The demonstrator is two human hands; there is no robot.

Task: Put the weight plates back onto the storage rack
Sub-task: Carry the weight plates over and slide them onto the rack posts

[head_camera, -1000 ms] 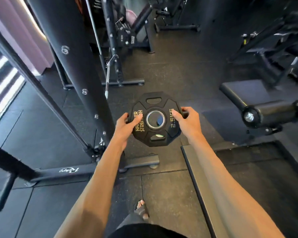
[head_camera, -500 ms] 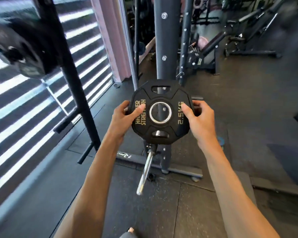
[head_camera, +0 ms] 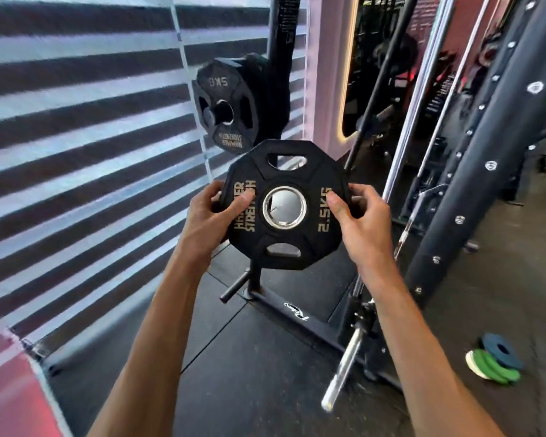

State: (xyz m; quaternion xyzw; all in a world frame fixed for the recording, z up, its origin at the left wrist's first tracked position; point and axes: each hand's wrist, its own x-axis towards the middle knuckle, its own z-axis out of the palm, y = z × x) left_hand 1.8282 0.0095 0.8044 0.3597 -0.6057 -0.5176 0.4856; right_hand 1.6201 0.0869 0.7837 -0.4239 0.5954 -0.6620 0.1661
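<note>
Gym floor (head_camera: pixel 265 357) by striped blinds (head_camera: pixel 76 121), left hand (head_camera: pixel 208 216) and right hand (head_camera: pixel 360 216) gripping a black weight plate (head_camera: pixel 284 247) by its edges, storage rack (head_camera: pixel 279 58) with plates behind

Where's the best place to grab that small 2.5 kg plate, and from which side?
By its two side edges, coming in from left and right, as the left hand and right hand do now. The 2.5 kg plate faces the person upright, so its flat angled edges offer a grip and its centre hole is left clear.
</note>
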